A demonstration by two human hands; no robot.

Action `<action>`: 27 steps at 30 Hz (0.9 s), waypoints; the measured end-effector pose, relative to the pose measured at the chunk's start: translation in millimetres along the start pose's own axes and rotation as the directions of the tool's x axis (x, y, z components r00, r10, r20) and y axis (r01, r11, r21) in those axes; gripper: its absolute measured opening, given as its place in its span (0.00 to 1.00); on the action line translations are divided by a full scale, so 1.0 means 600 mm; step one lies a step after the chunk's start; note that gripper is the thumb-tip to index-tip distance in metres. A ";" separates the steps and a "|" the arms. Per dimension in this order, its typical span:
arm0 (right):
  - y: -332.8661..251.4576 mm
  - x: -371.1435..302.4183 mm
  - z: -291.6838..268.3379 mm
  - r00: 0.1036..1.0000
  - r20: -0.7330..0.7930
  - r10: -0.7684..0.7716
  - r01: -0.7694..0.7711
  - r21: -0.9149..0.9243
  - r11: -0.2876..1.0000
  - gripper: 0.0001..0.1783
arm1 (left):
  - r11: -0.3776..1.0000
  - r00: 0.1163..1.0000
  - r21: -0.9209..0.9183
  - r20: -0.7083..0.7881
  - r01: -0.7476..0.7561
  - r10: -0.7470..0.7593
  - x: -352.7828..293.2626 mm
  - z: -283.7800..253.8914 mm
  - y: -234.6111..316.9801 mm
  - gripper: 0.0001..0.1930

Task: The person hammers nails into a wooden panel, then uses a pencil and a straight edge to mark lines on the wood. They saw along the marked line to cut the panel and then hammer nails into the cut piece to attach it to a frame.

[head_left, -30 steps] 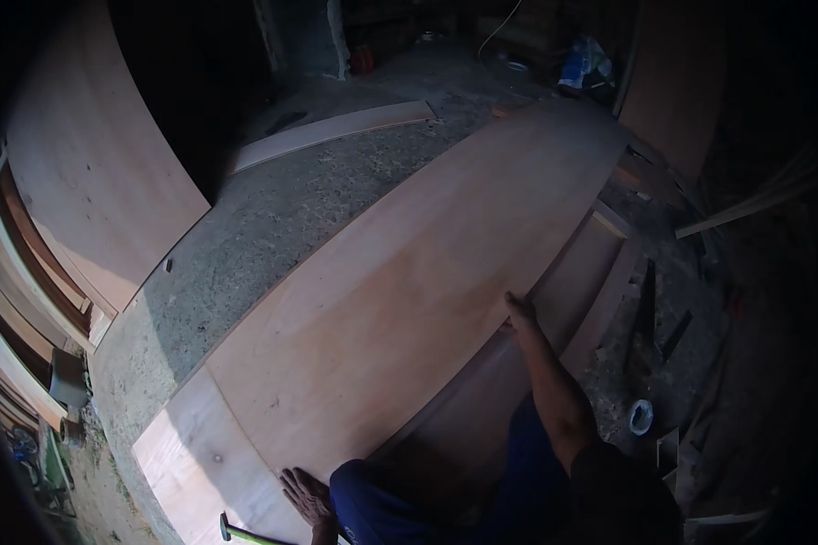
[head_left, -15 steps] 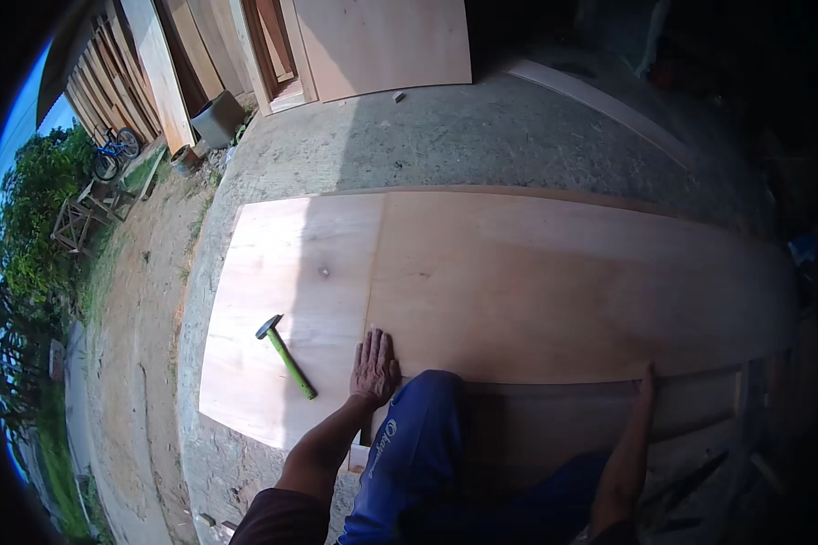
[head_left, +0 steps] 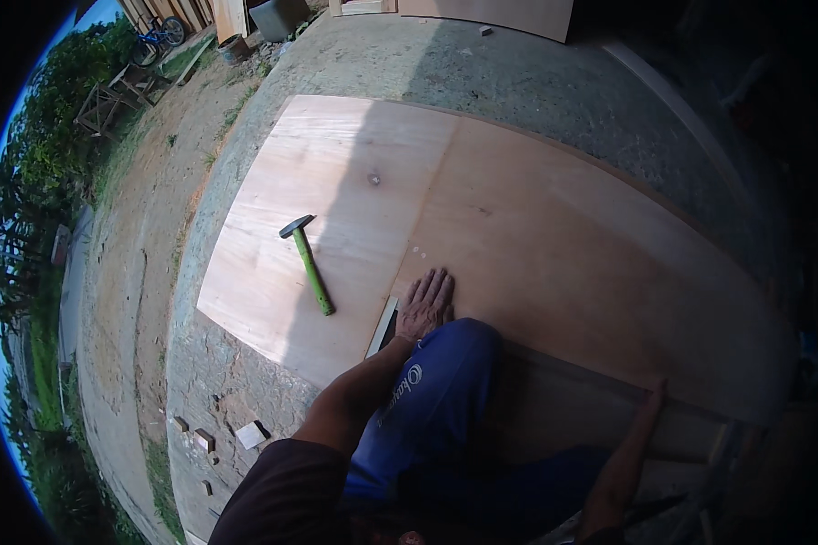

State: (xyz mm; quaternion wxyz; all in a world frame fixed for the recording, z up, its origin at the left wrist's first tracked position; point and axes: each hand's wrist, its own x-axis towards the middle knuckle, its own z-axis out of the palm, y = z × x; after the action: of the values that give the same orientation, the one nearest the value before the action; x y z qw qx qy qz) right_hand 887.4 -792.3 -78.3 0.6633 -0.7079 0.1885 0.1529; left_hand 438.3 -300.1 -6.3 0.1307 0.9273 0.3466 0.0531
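My left hand lies flat with its fingers stretched out on a broad plywood sheet, just right of its seam with a paler plywood panel. At the sheet's near edge, my right hand grips the rim; its lower fingers are hidden. A hammer with a green handle and dark metal head rests on the paler panel, left of my left hand. My knee in blue trousers is bent against the sheet's near edge. Beside my left wrist, a narrow pale wood strip shows next to a dark gap.
Small wood offcuts and a whitish block lie on the rough concrete at lower left. Another board stands at the back, with a long plank to its right. A dirt path runs along the left.
The view has tilted and turned, shifting the whole scene. My left hand has moved from the seam onto the broad sheet. My right hand keeps to the near edge; the hammer stays on the paler panel.
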 end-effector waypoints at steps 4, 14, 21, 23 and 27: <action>-0.005 0.015 -0.009 1.000 0.008 -0.009 0.009 0.069 0.998 0.42 | 1.000 1.000 -0.004 -0.016 0.005 -0.005 0.018 -0.006 -0.008 0.33; -0.066 -0.046 0.056 1.000 -0.028 -0.003 0.006 0.106 0.994 0.35 | 0.967 0.995 0.246 -0.063 -0.061 0.079 0.040 0.058 -0.017 0.37; -0.120 -0.255 -0.197 0.940 -0.319 -0.119 -0.071 -0.524 0.849 0.21 | 0.959 0.988 0.239 0.043 -0.154 0.148 -0.004 0.041 0.040 0.36; -0.075 -0.317 -0.214 0.847 -0.248 -0.471 0.133 -0.759 0.637 0.19 | 0.969 0.995 0.225 0.010 -0.101 0.101 0.008 0.034 0.004 0.36; 0.054 -0.519 -0.173 0.934 -0.333 0.127 -0.210 -0.228 0.951 0.14 | 0.981 0.997 0.185 -0.021 -0.063 0.068 0.020 -0.001 -0.046 0.37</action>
State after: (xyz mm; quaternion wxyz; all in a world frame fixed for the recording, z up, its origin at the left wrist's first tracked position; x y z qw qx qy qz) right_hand 594.0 -877.2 45.9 0.5106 -0.7849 0.3305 0.1182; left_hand 429.8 -272.3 -13.1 0.0380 0.9455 0.3212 0.0377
